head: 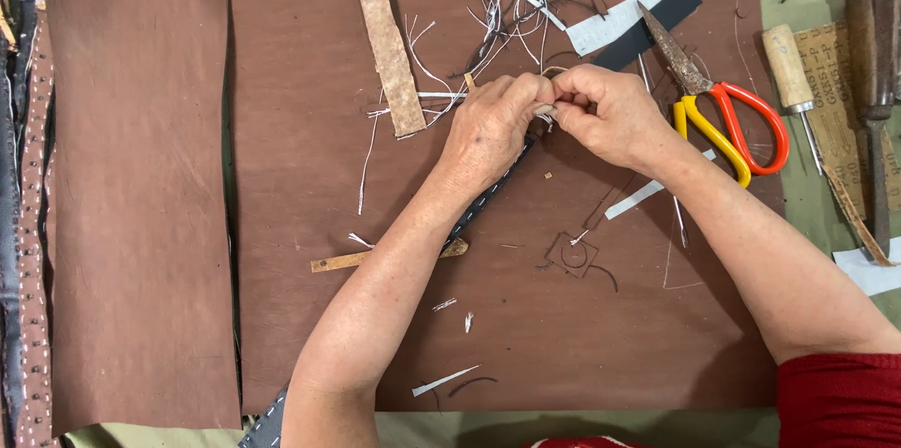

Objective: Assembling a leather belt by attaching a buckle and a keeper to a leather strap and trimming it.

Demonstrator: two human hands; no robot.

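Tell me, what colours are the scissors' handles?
One handle of the scissors is yellow, the other orange-red, seen in the head view.

A dark strap (483, 202) with a row of white stitches along its edge ran on a slant from the lower left of the frame, passing under the left forearm, up to the upper middle. It lay flat on the brown leather sheet (563, 317). Its upper end was hidden between the fingertips of both hands, where a small pale tuft of thread (544, 113) showed. Its lower end (266, 427) reappeared at the bottom edge.
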